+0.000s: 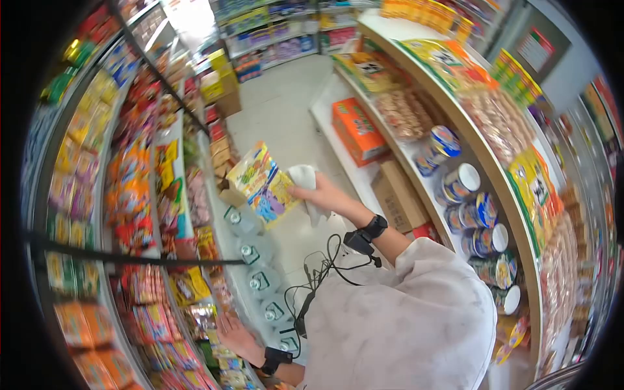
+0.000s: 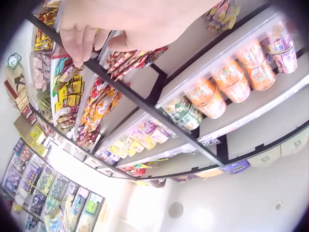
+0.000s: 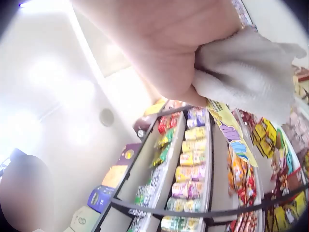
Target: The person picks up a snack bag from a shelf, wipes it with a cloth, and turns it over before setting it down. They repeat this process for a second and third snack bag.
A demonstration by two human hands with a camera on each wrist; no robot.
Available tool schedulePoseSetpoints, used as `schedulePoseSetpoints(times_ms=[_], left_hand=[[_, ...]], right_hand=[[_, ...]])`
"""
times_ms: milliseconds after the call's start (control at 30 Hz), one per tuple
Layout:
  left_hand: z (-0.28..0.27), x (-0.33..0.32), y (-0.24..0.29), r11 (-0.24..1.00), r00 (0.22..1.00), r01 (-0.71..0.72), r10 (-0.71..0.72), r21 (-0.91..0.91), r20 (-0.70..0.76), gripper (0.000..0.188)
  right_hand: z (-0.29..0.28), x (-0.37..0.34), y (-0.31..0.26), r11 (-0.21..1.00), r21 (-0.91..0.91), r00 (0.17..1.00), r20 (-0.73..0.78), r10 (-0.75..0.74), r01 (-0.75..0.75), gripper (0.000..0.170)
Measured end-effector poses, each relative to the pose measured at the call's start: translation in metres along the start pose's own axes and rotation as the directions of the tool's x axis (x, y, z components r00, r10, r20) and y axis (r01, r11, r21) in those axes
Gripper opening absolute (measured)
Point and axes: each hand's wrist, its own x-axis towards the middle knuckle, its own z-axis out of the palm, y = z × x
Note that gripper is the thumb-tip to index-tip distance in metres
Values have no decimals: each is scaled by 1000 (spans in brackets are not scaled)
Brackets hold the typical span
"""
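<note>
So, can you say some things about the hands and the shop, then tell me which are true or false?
1. The right hand holds a white cloth. True.
2. The left hand is beside snack packets. True.
3. The left hand holds the yellow packet. False: the right hand holds it.
4. The orange box sits on the floor. False: it is on a shelf.
5. The right wrist strap is black. True.

Shelves left, bottles between, cups right
</note>
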Motion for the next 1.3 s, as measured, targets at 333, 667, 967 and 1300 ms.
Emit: schedulePoseSetpoints(times_ms=[333, 667, 967, 1300], left_hand=[[144, 48, -74, 968, 916, 154, -214, 196, 339, 44], [180, 30, -94, 937, 880, 210, -305, 277, 364, 43], [76, 22, -8, 995, 983, 9, -27, 99, 183, 31], [-95, -27, 87, 873, 877, -450, 391, -189, -278, 33]], right_hand=[[-250, -92, -37, 961, -153, 398, -886, -236, 229, 35], [-346, -150, -8, 818, 44, 140, -989, -45, 574, 36], [-110, -14, 85, 638, 747, 915, -107, 390, -184, 27], [91, 42, 18, 738, 454, 861, 353, 366, -500, 37]])
